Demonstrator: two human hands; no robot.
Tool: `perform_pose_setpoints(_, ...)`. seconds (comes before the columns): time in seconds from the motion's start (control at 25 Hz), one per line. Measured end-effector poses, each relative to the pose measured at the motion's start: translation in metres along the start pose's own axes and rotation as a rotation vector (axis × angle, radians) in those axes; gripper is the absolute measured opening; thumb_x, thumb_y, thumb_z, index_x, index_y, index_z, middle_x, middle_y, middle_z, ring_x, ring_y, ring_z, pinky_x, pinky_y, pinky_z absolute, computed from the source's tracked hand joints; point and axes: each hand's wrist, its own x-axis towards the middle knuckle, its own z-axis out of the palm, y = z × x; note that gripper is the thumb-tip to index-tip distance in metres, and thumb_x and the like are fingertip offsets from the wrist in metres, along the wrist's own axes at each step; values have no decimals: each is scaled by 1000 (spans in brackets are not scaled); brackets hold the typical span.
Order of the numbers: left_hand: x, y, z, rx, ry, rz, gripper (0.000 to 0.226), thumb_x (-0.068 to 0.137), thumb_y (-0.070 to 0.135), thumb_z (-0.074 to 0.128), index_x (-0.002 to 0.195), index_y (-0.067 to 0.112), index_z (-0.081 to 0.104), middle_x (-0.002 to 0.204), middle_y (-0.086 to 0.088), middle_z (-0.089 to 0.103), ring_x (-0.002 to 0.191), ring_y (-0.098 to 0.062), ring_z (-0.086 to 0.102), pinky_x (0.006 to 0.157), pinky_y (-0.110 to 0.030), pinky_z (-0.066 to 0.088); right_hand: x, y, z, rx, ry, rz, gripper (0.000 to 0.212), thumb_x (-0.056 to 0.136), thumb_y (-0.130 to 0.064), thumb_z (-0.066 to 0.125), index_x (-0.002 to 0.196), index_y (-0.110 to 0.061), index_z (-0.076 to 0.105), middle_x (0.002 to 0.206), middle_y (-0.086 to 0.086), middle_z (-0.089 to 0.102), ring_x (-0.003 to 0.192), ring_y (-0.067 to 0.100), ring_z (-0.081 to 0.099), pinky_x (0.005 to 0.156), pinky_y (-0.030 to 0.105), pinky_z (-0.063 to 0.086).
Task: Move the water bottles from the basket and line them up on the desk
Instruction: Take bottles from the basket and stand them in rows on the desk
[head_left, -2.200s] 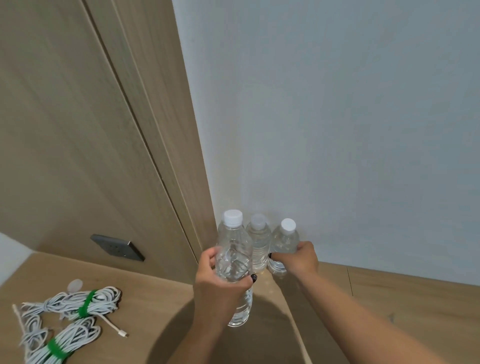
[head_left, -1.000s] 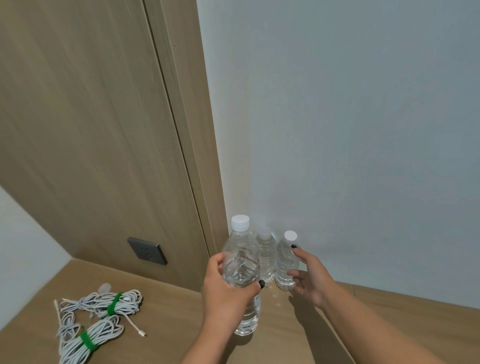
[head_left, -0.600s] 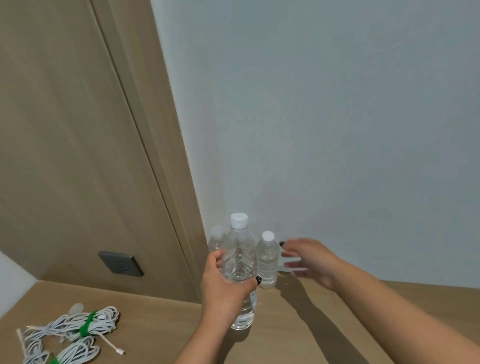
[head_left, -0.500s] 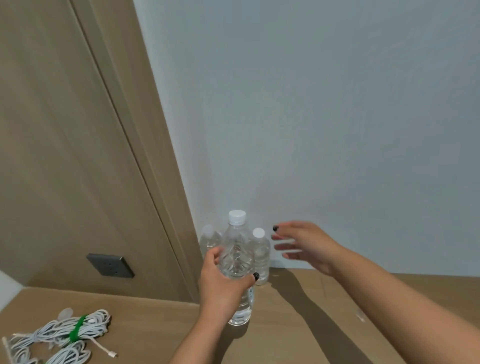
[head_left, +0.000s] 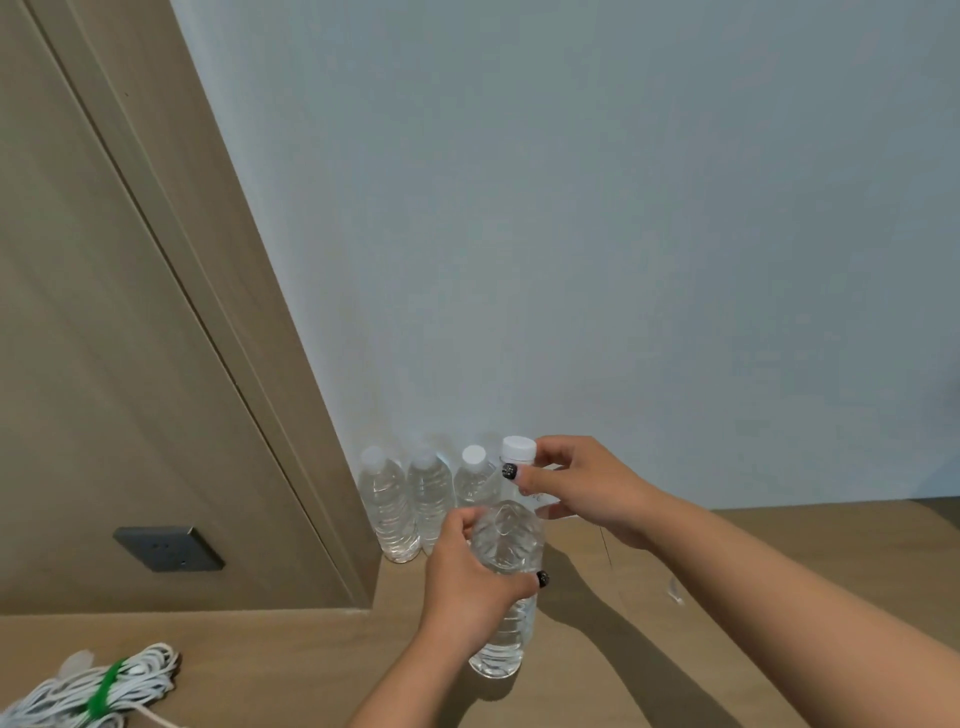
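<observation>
Both hands grip 1 water bottle (head_left: 505, 597) standing on the table (head_left: 675, 649): left hand (head_left: 470, 582) around its body, right hand (head_left: 582, 488) at its neck. 3 bottles (head_left: 431, 499) line the table's back edge.

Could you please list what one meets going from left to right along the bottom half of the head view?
Cables → wall socket → three standing bottles → held bottle → right hand.

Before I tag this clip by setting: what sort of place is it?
Probably an indoor room, home or office: a wooden desk against a plain wall, a wall socket, bundled cables.
</observation>
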Motion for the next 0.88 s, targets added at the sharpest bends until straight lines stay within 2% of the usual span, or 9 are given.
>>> perform_pose_setpoints(0.08, 4, -1, -1, 44, -45, 11, 70, 61, 10, 89, 115, 27, 47, 104, 20, 53, 88, 11, 51, 61, 1, 39, 3, 2, 1, -58, 34, -27, 24, 90, -29, 67, 111, -17, 69, 105, -4, 66, 92, 14, 64, 76, 27, 58)
perform_pose_setpoints(0.16, 10, -5, -5, 116, -102, 40, 74, 64, 17, 87, 121, 30, 44, 115, 18, 53, 98, 7, 53, 73, -2, 42, 7, 9, 2, -119, 76, -34, 25, 91, -30, 65, 112, -16, 68, 104, -3, 66, 92, 19, 65, 78, 32, 59)
perform_pose_setpoints(0.28, 29, -12, -23, 233, -157, 65, 88, 68, 30, 85, 140, 30, 34, 141, 13, 40, 127, -5, 45, 106, -29, 43, 17, 31, 4, -264, 158, -49, 23, 89, -31, 66, 106, -15, 69, 103, -1, 67, 89, 17, 64, 84, 36, 55)
perform_pose_setpoints(0.36, 46, -15, -40, 343, -130, 94, 89, 74, 32, 81, 146, 25, 29, 146, 9, 34, 134, -10, 39, 112, -34, 36, 24, 47, 9, -385, 194, -64, 23, 90, -31, 66, 107, -17, 67, 106, 0, 64, 94, 15, 62, 83, 28, 49)
perform_pose_setpoints(0.48, 72, -21, -56, 509, -89, 129, 82, 81, 26, 73, 148, 19, 26, 147, 1, 30, 137, -17, 36, 113, -29, 30, 44, 64, 12, -470, 279, -61, 28, 88, -31, 68, 112, -17, 67, 110, 2, 63, 101, 18, 60, 85, 28, 45)
perform_pose_setpoints(0.6, 85, -32, -50, 606, -36, 138, 78, 82, 21, 69, 147, 22, 25, 145, -2, 19, 134, -27, 39, 107, -34, 39, 66, 75, 9, -341, 419, 36, 31, 82, -29, 74, 109, -15, 70, 111, 5, 66, 100, 20, 60, 84, 27, 44)
perform_pose_setpoints(0.72, 91, -44, -37, 625, 68, 176, 80, 83, 18, 68, 148, 20, 21, 152, -2, 0, 145, -26, 12, 115, -40, 31, 82, 83, 14, -240, 492, 98, 32, 81, -27, 76, 110, -13, 70, 112, 7, 66, 96, 17, 56, 81, 23, 37)
perform_pose_setpoints(0.8, 98, -47, -33, 672, 108, 193, 81, 82, 13, 68, 148, 18, 21, 152, -4, 4, 145, -28, 12, 115, -40, 30, 87, 84, 21, -231, 511, 89, 32, 81, -27, 77, 110, -14, 70, 111, 5, 65, 96, 14, 55, 81, 22, 35)
perform_pose_setpoints(0.88, 109, -50, -37, 754, 140, 239, 81, 77, 7, 69, 146, 17, 28, 145, -12, 20, 138, -32, 28, 108, -41, 39, 93, 82, 25, -205, 524, 119, 35, 79, -26, 77, 111, -15, 67, 114, 5, 61, 99, 17, 57, 81, 23, 36)
